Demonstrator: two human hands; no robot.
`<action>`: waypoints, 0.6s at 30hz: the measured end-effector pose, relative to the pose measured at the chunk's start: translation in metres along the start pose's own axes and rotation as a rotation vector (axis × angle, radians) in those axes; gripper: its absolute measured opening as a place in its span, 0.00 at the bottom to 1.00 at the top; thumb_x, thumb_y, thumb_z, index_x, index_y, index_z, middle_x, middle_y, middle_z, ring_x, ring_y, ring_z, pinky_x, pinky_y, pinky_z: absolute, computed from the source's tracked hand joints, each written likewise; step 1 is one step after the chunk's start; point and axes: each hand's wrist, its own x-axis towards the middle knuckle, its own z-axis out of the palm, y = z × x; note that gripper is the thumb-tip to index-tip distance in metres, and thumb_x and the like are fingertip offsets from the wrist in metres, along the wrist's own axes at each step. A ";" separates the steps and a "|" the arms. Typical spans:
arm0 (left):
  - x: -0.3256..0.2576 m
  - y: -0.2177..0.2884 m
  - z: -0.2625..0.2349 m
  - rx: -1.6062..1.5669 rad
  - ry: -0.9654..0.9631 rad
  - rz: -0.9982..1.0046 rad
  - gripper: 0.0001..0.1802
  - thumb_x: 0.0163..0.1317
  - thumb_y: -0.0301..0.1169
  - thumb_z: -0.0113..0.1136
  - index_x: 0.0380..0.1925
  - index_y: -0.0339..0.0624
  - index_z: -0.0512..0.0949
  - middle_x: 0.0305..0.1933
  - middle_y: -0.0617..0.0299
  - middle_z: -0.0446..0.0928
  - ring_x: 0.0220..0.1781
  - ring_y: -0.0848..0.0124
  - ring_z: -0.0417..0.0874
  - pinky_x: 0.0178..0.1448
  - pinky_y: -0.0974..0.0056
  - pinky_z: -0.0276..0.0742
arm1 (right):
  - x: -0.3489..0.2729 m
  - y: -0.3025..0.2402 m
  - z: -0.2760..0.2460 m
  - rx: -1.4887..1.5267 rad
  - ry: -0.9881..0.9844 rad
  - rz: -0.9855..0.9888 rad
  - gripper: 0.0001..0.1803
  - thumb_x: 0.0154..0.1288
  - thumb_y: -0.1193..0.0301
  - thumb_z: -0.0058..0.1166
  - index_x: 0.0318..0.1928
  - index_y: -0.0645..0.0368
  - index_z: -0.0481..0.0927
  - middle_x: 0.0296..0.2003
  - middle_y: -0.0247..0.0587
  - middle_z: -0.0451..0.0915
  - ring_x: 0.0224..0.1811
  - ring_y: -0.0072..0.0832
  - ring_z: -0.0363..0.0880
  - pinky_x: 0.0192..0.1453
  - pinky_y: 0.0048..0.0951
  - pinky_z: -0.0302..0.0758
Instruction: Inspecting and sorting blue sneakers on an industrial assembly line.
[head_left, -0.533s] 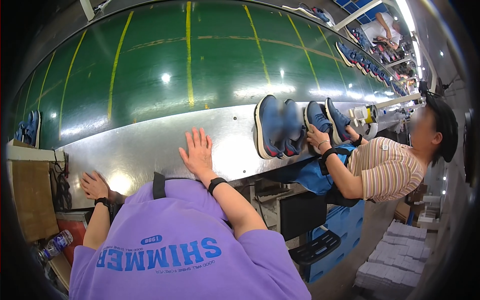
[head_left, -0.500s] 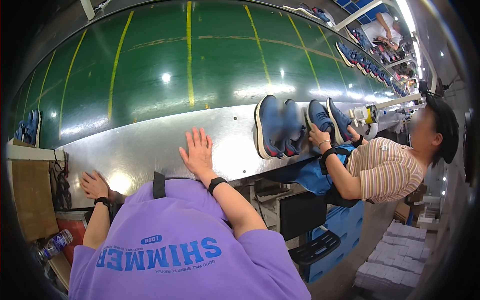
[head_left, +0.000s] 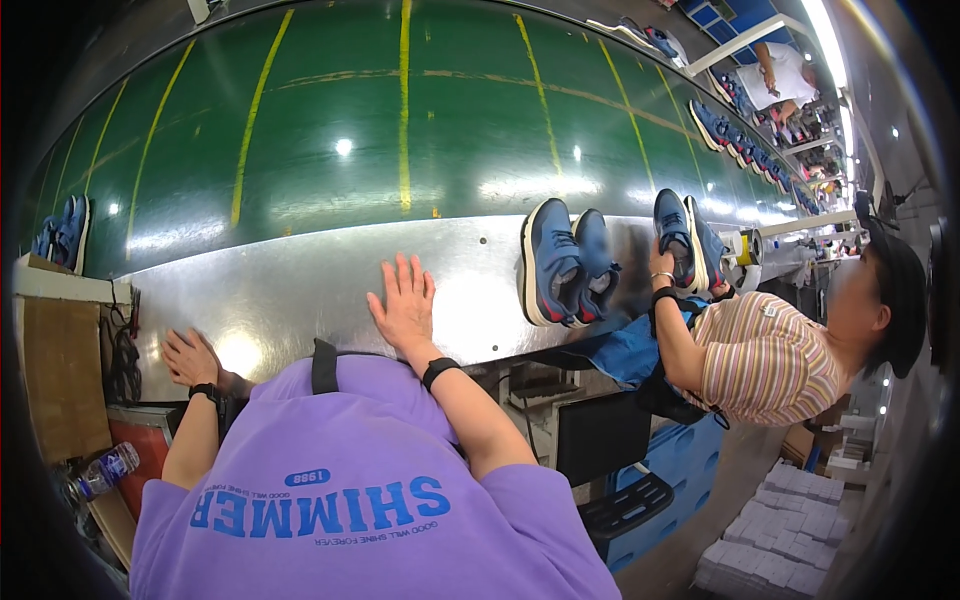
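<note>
Beside the green belt (head_left: 320, 140), the metal worktop (head_left: 300, 270) is carrying two blue shoes (head_left: 548, 250), toes pointing to its belt-side edge, lying right of the nearer, right hand (head_left: 404, 308). This and the left hand (head_left: 191, 358) are resting spread, gripping nothing.

Shirt (head_left: 400, 420): purple, short-sleeved, loose; large blue lettering (head_left: 353, 510) across front, small rounded blue badge print (head_left: 300, 479) beneath. Strap (head_left: 324, 368): black, flat, at lower front. Wristbands (head_left: 438, 373): black, one per wrist.
</note>
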 end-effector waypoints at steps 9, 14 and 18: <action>-0.003 0.002 -0.005 0.008 0.009 0.018 0.30 0.65 0.55 0.36 0.62 0.56 0.58 0.68 0.56 0.55 0.70 0.57 0.53 0.65 0.45 0.51 | 0.000 -0.001 0.000 -0.005 0.010 -0.011 0.29 0.60 0.58 0.49 0.59 0.58 0.65 0.63 0.49 0.57 0.67 0.46 0.49 0.68 0.49 0.44; -0.003 0.001 -0.003 0.010 0.046 0.036 0.30 0.65 0.55 0.37 0.62 0.55 0.58 0.67 0.55 0.56 0.69 0.58 0.54 0.64 0.46 0.52 | 0.000 -0.001 -0.001 -0.011 -0.016 -0.002 0.30 0.61 0.56 0.47 0.60 0.57 0.64 0.64 0.48 0.56 0.69 0.46 0.47 0.68 0.49 0.44; -0.003 0.001 -0.001 0.007 0.069 0.032 0.30 0.64 0.55 0.37 0.62 0.54 0.58 0.67 0.55 0.57 0.69 0.58 0.54 0.64 0.46 0.52 | 0.000 -0.001 0.001 -0.016 -0.013 -0.003 0.30 0.61 0.56 0.48 0.60 0.57 0.63 0.64 0.47 0.56 0.69 0.46 0.47 0.68 0.49 0.44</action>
